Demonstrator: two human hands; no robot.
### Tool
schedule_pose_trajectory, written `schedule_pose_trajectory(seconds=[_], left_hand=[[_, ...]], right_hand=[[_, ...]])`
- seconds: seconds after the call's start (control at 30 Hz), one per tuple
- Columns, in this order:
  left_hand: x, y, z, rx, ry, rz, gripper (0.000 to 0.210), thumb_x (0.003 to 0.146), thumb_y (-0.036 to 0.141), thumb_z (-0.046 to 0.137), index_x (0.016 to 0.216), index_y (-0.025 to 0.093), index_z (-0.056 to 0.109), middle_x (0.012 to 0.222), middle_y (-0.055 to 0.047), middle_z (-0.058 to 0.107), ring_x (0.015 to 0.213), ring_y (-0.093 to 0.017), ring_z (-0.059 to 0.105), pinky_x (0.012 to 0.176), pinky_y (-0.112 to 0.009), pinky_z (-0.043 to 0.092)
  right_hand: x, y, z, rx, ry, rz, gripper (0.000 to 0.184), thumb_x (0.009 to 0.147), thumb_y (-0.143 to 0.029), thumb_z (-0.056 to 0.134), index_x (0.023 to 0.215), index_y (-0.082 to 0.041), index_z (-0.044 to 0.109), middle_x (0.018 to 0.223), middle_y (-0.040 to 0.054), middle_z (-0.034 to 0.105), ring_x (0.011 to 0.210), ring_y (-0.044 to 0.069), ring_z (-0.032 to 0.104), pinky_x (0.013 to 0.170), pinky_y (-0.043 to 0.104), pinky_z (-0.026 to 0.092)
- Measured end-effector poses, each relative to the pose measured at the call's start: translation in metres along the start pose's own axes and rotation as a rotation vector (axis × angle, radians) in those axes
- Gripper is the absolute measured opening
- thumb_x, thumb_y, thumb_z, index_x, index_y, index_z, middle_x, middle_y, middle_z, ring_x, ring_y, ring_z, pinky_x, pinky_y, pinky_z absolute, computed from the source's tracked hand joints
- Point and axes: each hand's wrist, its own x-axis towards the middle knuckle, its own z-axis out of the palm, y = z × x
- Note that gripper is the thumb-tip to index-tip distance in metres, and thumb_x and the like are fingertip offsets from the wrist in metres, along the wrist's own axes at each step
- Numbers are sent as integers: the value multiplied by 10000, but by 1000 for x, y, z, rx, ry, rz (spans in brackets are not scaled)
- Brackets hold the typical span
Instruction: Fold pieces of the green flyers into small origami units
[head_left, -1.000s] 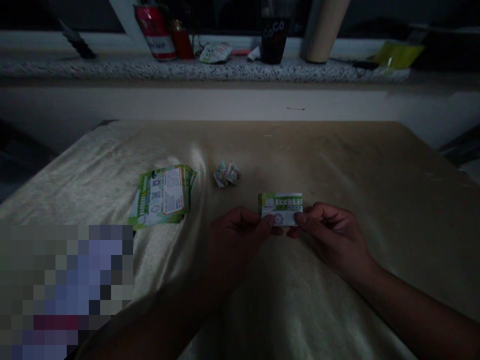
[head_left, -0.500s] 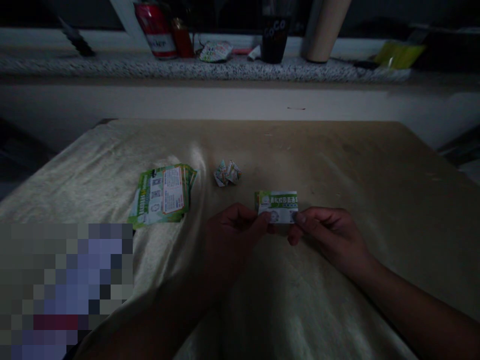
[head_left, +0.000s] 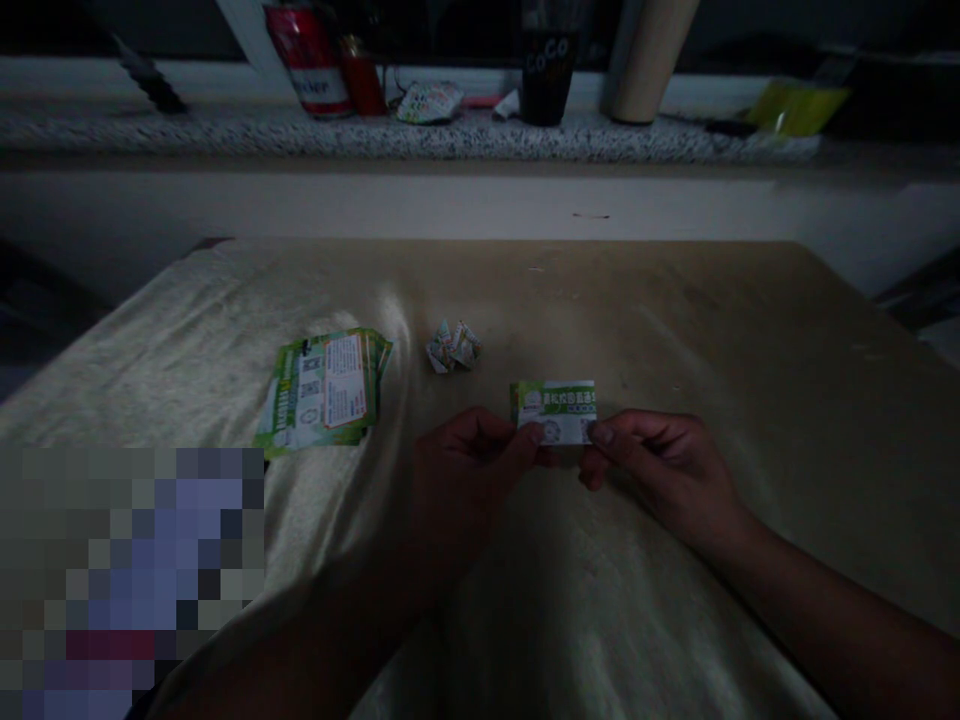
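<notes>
A small folded green-and-white printed leaflet (head_left: pixel 566 410) is held up over the table between my two hands. My left hand (head_left: pixel 480 450) pinches its lower left corner between thumb and fingers. At the lower right corner, my right hand (head_left: pixel 652 450) grips it the same way, thumb on top. Beyond my left hand lies a small folded paper piece (head_left: pixel 453 347) with pointed corners. Further left is a loose stack of green printed leaflets (head_left: pixel 322 390), the top one showing square codes and text.
A shiny beige cloth (head_left: pixel 637 310) covers the table. Behind it, a speckled stone sill (head_left: pixel 465 140) carries a red can (head_left: pixel 311 65), a red bottle (head_left: pixel 364 80), a crumpled wrapper (head_left: pixel 430 102), a dark cup (head_left: pixel 547 80), a tan cylinder (head_left: pixel 651 65) and a yellow packet (head_left: pixel 799 108). The lower left is blurred out.
Almost nothing differs. Both hands keep their hold on the folded leaflet, and my right fingers have shifted very slightly.
</notes>
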Motion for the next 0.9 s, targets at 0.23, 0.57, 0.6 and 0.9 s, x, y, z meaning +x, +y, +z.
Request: schedule_pose_trajectory(seconds=[0.23,0.57,0.6,0.9], left_hand=[[0,-4,0,-20,-14,-20,233,758,264,786,649,177,600,633,-2,761,595,-151,739,581,-219,567],[2,-3,3,-308,-142,-140,666,575,132,860,1091,226,449,801,23,768,709,-176,756,634,-247,610],[2,-3,3,-301,-146,-157,742,571,125,863,1163,229,428,805,23,765,712,-178,754,626,-242,608],[0,-2,5,-131,-128,-134,859,574,146,853,1337,229,467,889,-16,729,788,-212,726,634,-254,579]], right_hand=[[-1,-2,2,-41,10,-26,321,888,-392,699,654,-174,730,588,32,711,537,128,648,564,245,537],[-6,3,10,-222,99,-196,270,904,-318,673,677,-172,690,556,17,679,472,106,610,446,200,472],[-6,3,12,-248,89,-210,272,907,-311,667,674,-171,685,550,13,668,457,100,592,426,197,450],[-9,2,17,-459,40,-357,237,921,-255,634,702,-173,676,537,-6,621,428,87,527,396,195,395]])
